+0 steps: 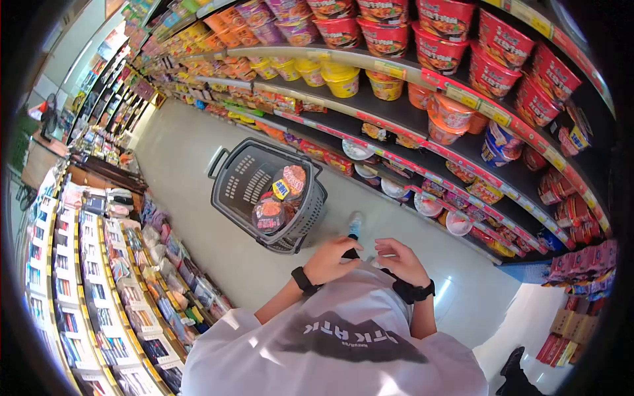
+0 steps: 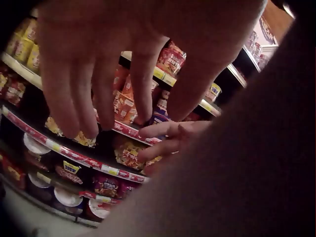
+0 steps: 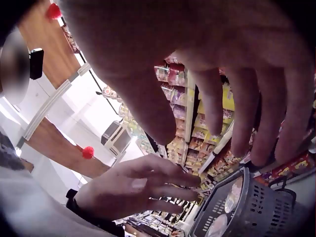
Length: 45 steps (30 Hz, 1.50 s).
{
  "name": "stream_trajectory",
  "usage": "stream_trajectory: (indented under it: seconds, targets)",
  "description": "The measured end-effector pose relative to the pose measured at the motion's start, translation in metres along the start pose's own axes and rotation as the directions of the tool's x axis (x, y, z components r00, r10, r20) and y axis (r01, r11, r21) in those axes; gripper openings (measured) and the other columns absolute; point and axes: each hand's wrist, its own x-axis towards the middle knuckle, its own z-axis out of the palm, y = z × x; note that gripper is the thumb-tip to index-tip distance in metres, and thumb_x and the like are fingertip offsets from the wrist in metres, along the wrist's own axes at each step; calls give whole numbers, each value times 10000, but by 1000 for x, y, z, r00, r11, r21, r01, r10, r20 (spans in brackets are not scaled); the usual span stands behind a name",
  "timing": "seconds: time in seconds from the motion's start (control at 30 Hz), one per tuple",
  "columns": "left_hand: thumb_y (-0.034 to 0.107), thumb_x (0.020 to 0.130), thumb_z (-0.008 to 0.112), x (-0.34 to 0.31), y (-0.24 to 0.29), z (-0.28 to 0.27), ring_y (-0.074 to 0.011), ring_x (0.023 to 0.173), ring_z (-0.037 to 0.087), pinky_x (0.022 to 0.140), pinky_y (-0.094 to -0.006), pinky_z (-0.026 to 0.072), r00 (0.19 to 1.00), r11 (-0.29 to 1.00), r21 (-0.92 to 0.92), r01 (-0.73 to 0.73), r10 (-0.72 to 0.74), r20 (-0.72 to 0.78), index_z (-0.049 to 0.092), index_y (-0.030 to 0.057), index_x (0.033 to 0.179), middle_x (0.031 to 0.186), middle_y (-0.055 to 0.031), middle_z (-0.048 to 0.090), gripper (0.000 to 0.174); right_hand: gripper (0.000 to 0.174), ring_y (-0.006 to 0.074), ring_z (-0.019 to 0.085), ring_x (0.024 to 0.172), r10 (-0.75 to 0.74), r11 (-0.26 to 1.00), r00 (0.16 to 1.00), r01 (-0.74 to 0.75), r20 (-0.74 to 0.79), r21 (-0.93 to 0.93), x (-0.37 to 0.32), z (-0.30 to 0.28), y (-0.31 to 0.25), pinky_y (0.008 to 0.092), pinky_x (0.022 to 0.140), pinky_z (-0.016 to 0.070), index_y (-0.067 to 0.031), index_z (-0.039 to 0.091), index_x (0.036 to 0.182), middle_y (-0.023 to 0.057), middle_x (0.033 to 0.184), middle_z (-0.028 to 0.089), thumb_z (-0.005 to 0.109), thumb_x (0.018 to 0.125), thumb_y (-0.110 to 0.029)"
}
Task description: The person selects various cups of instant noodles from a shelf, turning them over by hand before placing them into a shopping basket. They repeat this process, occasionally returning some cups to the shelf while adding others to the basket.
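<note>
Both hands are raised in front of the person's white shirt, holding nothing. In the head view the left hand (image 1: 331,261) has its fingers pointing toward the right hand (image 1: 403,262), with a small gap between them. Fingers of the left hand (image 2: 113,64) hang loose and spread in the left wrist view; those of the right hand (image 3: 232,98) do likewise in the right wrist view. Beyond the hands on the floor stands a grey basket (image 1: 241,214), holding a bowl with a yellow label (image 1: 289,183) and a dark round bowl (image 1: 269,216).
Shelves of red noodle bowls (image 1: 441,56), yellow tubs (image 1: 340,80) and packets line the right side. Racks of small boxed goods (image 1: 99,290) run along the left. A tiled floor (image 1: 178,155) stretches between them. Another person's dark-clad leg (image 1: 518,377) shows at the lower right.
</note>
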Motion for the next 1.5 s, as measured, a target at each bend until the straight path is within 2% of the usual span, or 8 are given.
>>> stream_trajectory:
  seconds: [0.67,0.77,1.03,1.23,1.27,1.37,1.4,1.5]
  targets:
    - [219,856,689,-73,-93,-70,-311,909,621,798,-390,495,955,976,-31,214,-216,-201,647,48,1134,989,-155,647,329,395,174,632,1010,117,992,953,-98,279,-81,123,85,16,312,875,511,-20,574,1232,94,1100,650,697,895,-184]
    - [231,859,691,-80,-112,-97,-303,883,629,765,-386,504,917,935,-68,349,-355,-182,652,54,1134,993,-159,648,330,394,172,627,1025,145,986,935,-110,324,-122,144,109,9,313,897,506,-13,577,1239,92,1103,655,691,901,-182]
    - [225,828,692,-91,-218,-151,-380,987,636,839,-439,512,877,924,-94,372,-383,-290,663,36,1084,1026,-183,673,320,423,173,597,1076,224,974,858,-205,461,-91,219,180,21,304,921,489,-26,545,1302,100,1169,629,652,930,-197]
    - [228,804,734,-92,-302,-182,-369,994,621,837,-422,499,863,903,-27,429,-419,-283,586,65,1234,1085,-210,641,483,574,189,530,1160,285,947,845,-176,452,-268,273,237,29,325,971,447,-61,457,1415,132,1326,520,661,933,-297]
    - [227,796,740,-91,-310,-188,-373,998,616,848,-425,494,848,888,-24,459,-446,-286,577,64,1250,1088,-213,633,509,601,254,544,1189,294,918,844,-118,449,-379,285,247,36,337,1005,433,-17,445,1395,198,1327,528,676,911,-290]
    - [218,764,745,-93,-351,-192,-405,1053,585,914,-454,475,847,887,-49,460,-454,-276,510,53,1339,1149,-244,590,642,628,156,584,998,513,849,779,-397,360,-349,301,268,48,282,800,520,-68,406,1450,121,1310,493,677,920,-267]
    - [218,754,739,-93,-361,-192,-418,1104,566,936,-467,470,838,874,-52,483,-479,-261,495,55,1351,1190,-262,580,666,640,131,590,914,475,875,808,-389,349,-289,305,274,63,272,709,530,-65,392,1454,115,1309,479,681,913,-246]
    - [260,741,731,-91,-390,-189,-439,1152,549,958,-477,465,817,839,-69,540,-542,-198,463,17,1366,1232,-292,564,722,627,125,586,908,428,881,867,-337,255,-333,312,287,91,275,710,532,-65,418,1440,105,1239,530,686,902,-242]
